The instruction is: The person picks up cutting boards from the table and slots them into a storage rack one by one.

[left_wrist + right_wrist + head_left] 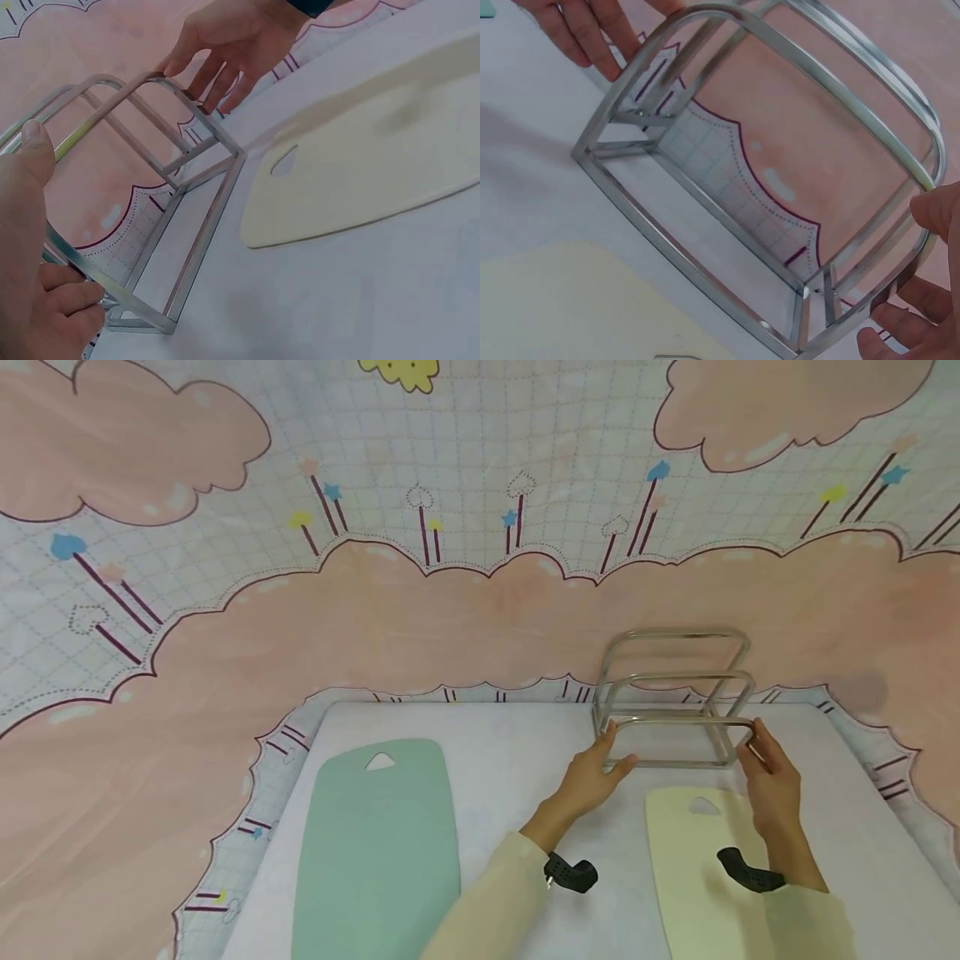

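Silver metal three-hooped rack (682,721), held right of centre.
Bare left hand (588,781) and right hand (774,781) grip its opposite sides, thumbs and fingers curled, likely for balance; the pale-yellow, round-cornered board (701,864) lies lower right.

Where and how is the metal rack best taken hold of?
Probably best by both rounded ends of its nearest hoop, coming from left and right together. The metal rack is an open, slim-barred frame, likely easy to wrap around, and two opposite holds should keep it level.
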`<act>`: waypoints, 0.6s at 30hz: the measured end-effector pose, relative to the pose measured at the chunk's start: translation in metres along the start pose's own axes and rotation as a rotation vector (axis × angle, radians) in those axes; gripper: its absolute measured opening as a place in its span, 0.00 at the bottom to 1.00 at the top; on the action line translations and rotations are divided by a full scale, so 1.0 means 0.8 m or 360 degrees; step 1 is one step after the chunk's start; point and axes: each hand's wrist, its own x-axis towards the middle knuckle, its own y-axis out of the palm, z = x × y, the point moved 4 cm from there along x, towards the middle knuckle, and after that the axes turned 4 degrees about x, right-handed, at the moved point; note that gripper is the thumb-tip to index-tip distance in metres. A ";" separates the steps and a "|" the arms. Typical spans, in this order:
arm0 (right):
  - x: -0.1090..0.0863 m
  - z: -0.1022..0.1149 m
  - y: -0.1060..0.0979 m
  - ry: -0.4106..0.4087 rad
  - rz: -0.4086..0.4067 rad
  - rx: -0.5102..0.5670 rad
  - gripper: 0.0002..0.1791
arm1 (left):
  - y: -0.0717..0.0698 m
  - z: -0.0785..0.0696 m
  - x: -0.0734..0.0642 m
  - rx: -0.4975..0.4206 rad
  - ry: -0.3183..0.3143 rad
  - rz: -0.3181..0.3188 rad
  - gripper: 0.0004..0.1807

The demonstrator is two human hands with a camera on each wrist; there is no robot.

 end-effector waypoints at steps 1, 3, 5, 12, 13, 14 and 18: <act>0.000 -0.001 0.000 0.0001 0.0015 0.0006 0.30 | -0.002 0.001 -0.001 -0.0001 0.0001 -0.0001 0.39; -0.003 -0.001 0.002 -0.0013 0.0042 -0.0024 0.30 | -0.004 0.003 -0.003 0.0006 -0.0003 0.0000 0.39; -0.005 -0.001 0.006 -0.0034 0.0061 -0.0078 0.30 | -0.008 0.006 -0.005 0.0013 -0.0005 0.0001 0.39; -0.017 0.002 0.017 -0.0101 0.0104 -0.0105 0.31 | -0.017 0.012 -0.015 0.0005 -0.0021 0.0015 0.40; -0.019 0.002 0.018 -0.0113 0.0114 -0.0098 0.30 | -0.018 0.012 -0.016 0.0000 -0.0016 0.0013 0.40; -0.021 0.003 0.019 -0.0119 0.0121 -0.0090 0.30 | -0.019 0.013 -0.017 -0.0011 -0.0013 0.0015 0.40; -0.023 0.005 0.024 -0.0116 0.0136 -0.0068 0.31 | -0.023 0.015 -0.021 -0.0026 -0.0004 0.0002 0.40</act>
